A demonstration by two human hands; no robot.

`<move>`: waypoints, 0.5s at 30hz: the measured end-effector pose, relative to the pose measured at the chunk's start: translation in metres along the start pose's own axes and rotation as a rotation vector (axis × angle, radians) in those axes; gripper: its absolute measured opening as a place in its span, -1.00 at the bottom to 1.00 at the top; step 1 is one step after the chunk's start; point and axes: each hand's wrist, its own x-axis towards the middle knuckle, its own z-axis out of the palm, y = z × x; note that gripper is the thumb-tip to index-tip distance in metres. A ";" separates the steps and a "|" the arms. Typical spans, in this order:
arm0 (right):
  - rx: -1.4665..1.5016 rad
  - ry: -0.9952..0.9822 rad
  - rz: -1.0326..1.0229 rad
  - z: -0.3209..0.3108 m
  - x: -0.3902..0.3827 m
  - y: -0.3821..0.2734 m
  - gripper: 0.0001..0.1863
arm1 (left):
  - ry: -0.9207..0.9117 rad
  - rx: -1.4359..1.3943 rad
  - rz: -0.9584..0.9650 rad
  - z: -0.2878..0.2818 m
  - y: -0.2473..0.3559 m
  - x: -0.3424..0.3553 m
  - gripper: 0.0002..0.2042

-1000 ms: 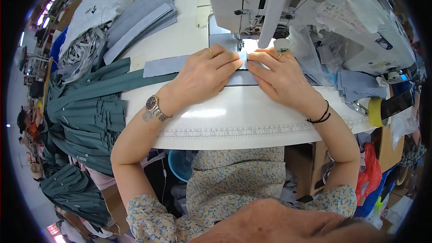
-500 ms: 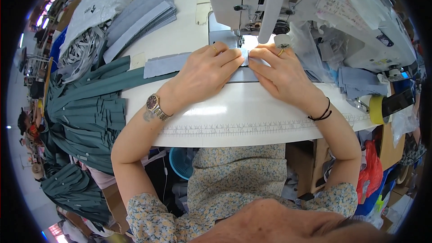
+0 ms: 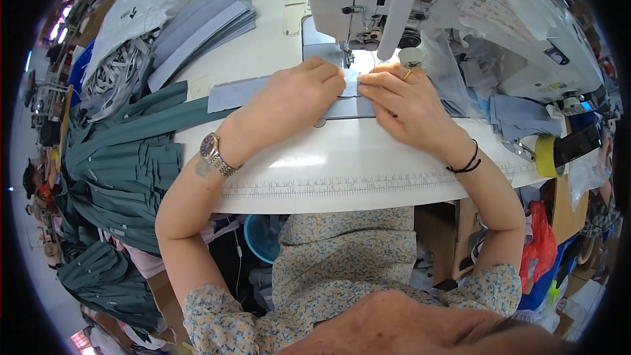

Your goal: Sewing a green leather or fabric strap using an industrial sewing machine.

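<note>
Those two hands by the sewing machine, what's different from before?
The left hand moved a little to the left, away from the right hand, so more of the grey cloth shows between them. The right hand stayed at about the same spot, and the green cloth stayed put.

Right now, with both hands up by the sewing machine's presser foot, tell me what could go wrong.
Fingers could get hurt: the left hand and right hand both have fingertips close to the presser foot, so a slip might bring one under it.

The pale grey cloth might skew, since only fingertips seem to steady it.

The grey strip left of the left hand lies against dark green fabric, so the two could catch or drag.
</note>
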 end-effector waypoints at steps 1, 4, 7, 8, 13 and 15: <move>0.004 -0.012 0.007 -0.001 0.000 0.000 -0.70 | 0.000 -0.002 -0.001 -0.001 0.002 0.002 -0.75; -0.044 0.001 0.005 0.002 -0.004 -0.001 -0.68 | -0.143 0.123 0.024 -0.002 0.011 0.004 -0.74; -0.077 0.002 0.021 0.006 -0.004 -0.003 -0.64 | -0.100 0.190 0.035 0.006 0.008 0.001 -0.72; -0.080 0.007 0.025 0.005 -0.003 -0.003 -0.64 | -0.072 0.170 0.046 0.005 0.004 0.001 -0.72; -0.069 -0.079 0.070 0.002 -0.003 -0.006 -0.60 | -0.003 0.161 0.044 0.009 0.002 -0.002 -0.75; -0.087 -0.041 0.064 0.004 -0.003 -0.004 -0.64 | 0.022 0.159 0.044 0.008 0.001 0.000 -0.75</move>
